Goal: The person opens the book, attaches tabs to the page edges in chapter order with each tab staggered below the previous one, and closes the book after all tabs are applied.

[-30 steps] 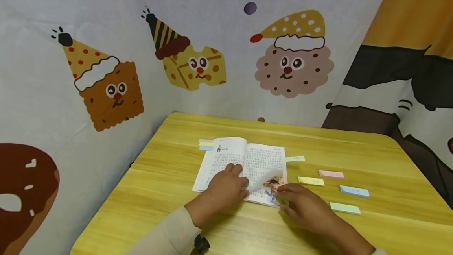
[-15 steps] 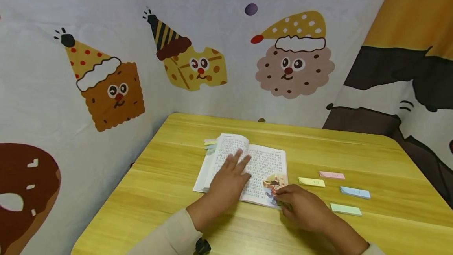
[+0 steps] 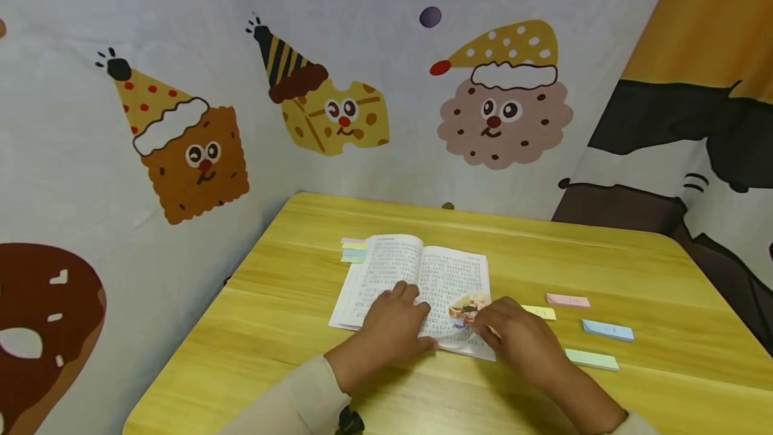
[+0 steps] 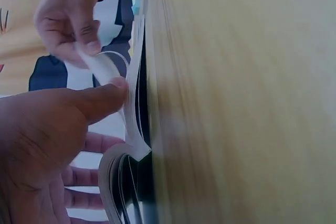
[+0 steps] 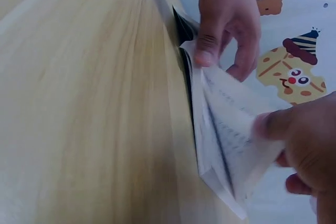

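An open book (image 3: 455, 274) of printed text lies on the table, with a coloured picture near the bottom of its right page. My left hand (image 3: 392, 324) rests across the middle and left page, fingers spread, the thumb pressing at the lower edge near the spine. With thumb and fingers, my right hand (image 3: 519, 337) pinches the lower right corner of a page (image 5: 236, 114), which bends up off those beneath it. From the book's left edge stick out pink, yellow, blue and green index tabs (image 3: 353, 252).
Right of the book lie pads of sticky tabs: pink (image 3: 569, 301), yellow (image 3: 542, 313) partly behind my right hand, blue (image 3: 608, 329) and green (image 3: 592, 359). Behind the wooden table (image 3: 241, 327) hangs a cartoon-printed cloth (image 3: 398, 180).
A page has turned over to the left, and its green tab has gone from the right edge to the left. My left hand lifted briefly, then settled. The right hand now raises another page corner.
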